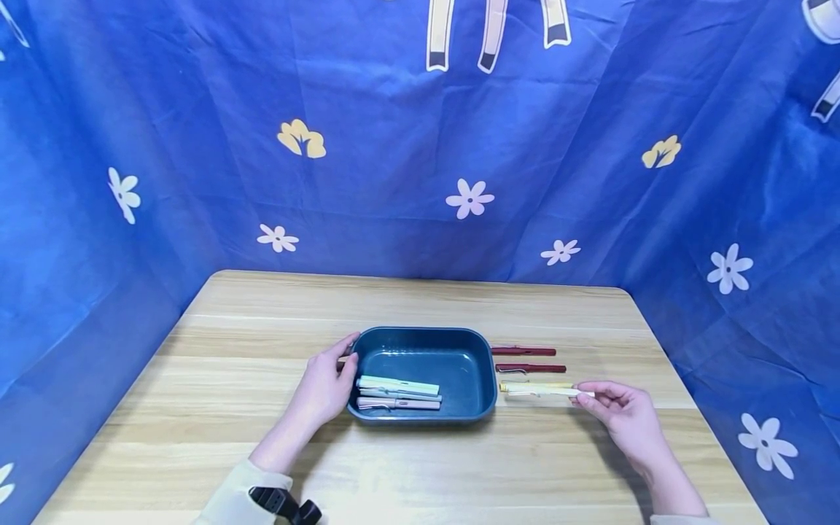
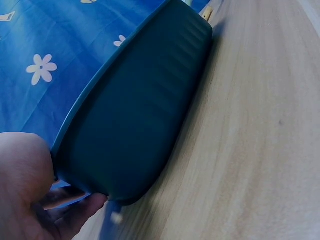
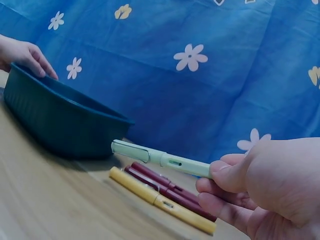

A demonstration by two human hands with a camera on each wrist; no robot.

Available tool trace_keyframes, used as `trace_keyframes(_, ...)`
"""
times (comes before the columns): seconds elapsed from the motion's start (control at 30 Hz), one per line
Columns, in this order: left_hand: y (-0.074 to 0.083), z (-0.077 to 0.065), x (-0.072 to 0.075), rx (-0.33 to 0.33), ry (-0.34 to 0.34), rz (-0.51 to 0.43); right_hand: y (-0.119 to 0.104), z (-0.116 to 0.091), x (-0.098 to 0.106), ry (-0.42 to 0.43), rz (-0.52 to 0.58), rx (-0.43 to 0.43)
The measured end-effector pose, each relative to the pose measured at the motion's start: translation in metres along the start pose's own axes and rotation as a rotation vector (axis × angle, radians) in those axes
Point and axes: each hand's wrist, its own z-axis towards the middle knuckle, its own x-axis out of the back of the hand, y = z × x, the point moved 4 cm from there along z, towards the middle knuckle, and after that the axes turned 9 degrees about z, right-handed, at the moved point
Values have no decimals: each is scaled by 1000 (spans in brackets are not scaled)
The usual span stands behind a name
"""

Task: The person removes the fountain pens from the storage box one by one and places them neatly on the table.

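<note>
Pale green pen (image 3: 156, 157) is pinched by the right hand (image 3: 267, 187).

around me, a small booth-like workspace: blue cloth (image 1: 394, 146), printed with white flowers (image 1: 469, 191) and yellow tree-like shapes (image 1: 289, 136), hangs behind and on both sides of a wood-grain worktop (image 1: 420, 467). whether home or studio, i cannot tell.
</note>
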Motion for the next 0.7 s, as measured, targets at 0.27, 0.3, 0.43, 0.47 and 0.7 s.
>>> trace_keyframes(0.27,0,0,0,8,-3,-6,16,-2,1,2,-19,-54)
trace_keyframes(0.3,0,0,0,9,-3,-7,17,-2,0,-1,-18,-58)
trace_keyframes(0.43,1,0,0,10,-2,-7,21,-3,0,-7,-13,-68)
trace_keyframes(0.47,1,0,0,9,-1,-7,22,-3,0,-12,-15,-68)
trace_keyframes(0.7,0,0,-1,7,4,-1,26,-2,2,-39,-201,15)
